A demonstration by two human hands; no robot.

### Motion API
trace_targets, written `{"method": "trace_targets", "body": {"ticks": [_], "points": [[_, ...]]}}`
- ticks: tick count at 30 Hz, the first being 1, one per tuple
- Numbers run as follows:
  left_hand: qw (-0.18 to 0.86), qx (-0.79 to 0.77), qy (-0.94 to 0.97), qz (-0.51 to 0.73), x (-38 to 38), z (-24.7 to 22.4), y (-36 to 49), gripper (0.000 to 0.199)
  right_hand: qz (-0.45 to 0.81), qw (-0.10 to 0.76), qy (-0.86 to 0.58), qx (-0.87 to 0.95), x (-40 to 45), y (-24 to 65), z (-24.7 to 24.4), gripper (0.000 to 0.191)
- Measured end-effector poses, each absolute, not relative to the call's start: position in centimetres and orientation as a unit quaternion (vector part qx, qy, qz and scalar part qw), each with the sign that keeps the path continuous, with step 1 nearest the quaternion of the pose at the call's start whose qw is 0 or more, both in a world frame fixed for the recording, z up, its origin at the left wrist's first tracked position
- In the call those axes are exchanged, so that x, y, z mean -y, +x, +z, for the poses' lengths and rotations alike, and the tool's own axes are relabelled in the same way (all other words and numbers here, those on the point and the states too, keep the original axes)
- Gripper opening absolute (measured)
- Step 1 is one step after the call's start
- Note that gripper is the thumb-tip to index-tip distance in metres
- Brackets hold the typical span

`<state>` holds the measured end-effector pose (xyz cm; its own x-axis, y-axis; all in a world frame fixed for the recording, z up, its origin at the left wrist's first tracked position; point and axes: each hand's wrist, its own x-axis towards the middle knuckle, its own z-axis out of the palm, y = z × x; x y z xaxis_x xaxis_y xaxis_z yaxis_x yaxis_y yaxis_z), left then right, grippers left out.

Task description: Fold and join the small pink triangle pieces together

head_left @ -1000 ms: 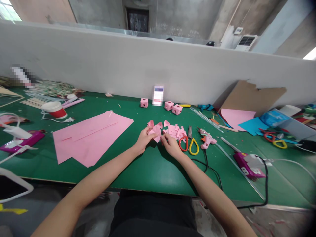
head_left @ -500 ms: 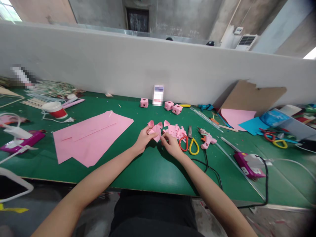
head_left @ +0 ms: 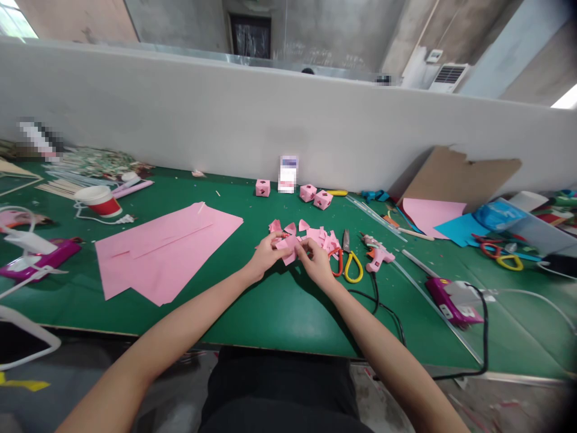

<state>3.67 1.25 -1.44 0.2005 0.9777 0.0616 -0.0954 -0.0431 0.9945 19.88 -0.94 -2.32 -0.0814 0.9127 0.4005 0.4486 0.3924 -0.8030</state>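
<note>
Pink bit of paper (head_left: 288, 245), mid-frame: left hand (head_left: 264, 256) and right hand (head_left: 317, 262) both pinch it, near scissors (head_left: 346, 242).

Two slim bare forearms (head_left: 189, 316), slender bare fingers (head_left: 312, 245), plain black clothing (head_left: 279, 391) worn below

A pale partition (head_left: 180, 114) backs the green table (head_left: 252, 313), a grey wall (head_left: 342, 27) beyond.
</note>
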Motion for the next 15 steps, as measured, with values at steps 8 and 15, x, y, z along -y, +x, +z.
{"method": "trace_targets", "body": {"ticks": [8,15], "points": [[0.584,-0.407,0.501,0.492,-1.25,-1.40,3.72,0.047,0.222,0.489,-0.502,0.678,1.15,19.71,-2.06,0.020],[0.576,-0.416,0.518,0.475,-1.27,-1.42,3.69,0.046,0.225,0.505,-0.491,0.673,0.86,20.00,-2.22,0.033]]}}
